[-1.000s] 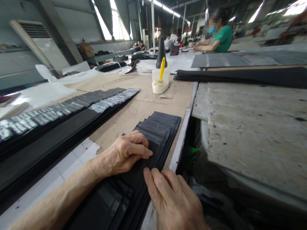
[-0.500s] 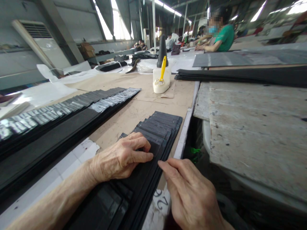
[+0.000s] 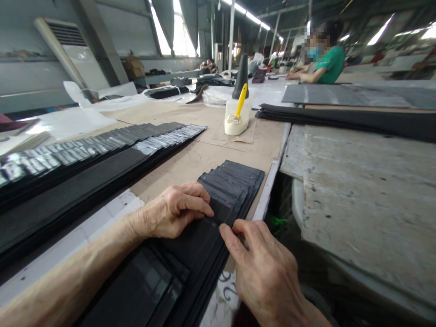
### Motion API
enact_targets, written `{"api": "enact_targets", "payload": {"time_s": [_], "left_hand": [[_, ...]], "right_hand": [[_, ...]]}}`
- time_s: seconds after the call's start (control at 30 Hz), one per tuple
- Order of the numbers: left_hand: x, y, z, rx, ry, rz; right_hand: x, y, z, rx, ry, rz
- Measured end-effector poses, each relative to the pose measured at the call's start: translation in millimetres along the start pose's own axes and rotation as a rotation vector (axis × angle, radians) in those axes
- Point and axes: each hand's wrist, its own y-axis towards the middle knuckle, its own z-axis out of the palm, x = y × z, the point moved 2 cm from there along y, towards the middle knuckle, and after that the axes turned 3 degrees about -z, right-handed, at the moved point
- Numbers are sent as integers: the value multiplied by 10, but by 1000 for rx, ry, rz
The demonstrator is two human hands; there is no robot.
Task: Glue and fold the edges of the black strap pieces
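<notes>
A fanned stack of black strips (image 3: 231, 184) lies along the near edge of the brown table (image 3: 200, 159). My left hand (image 3: 175, 211) rests on the stack with its fingers curled, thumb and fingertips pressed on the top strip. My right hand (image 3: 262, 268) is at the stack's right edge, fingers bent and pinching the edge of a strip close to the left fingertips.
A long row of overlapped black strips with shiny ends (image 3: 102, 147) runs along the left. A white glue pot with a yellow-handled brush (image 3: 237, 116) stands farther back. Black sheets (image 3: 340, 118) and a grey board (image 3: 368, 190) lie right. A person in green (image 3: 323, 63) sits far off.
My right hand has moved from the near end of the stack forward to its right edge, close to my left fingertips. My left hand stays on the stack.
</notes>
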Motion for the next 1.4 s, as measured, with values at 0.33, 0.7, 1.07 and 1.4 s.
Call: {"api": "enact_targets", "payload": {"time_s": [0.33,0.7,1.07,1.4], "left_hand": [[69,-32,26,-28,17,68],[28,-12,-2,6,38,72],[219,-107,-81,-94,-43,3],[204,-102,-50,-79,15,62]], "right_hand": [[18,56,27,29,34,-192],[113,230,58,75,47,-99],[128,189,138,73,31,-61],[201,398,120,174,-47,-106]]}}
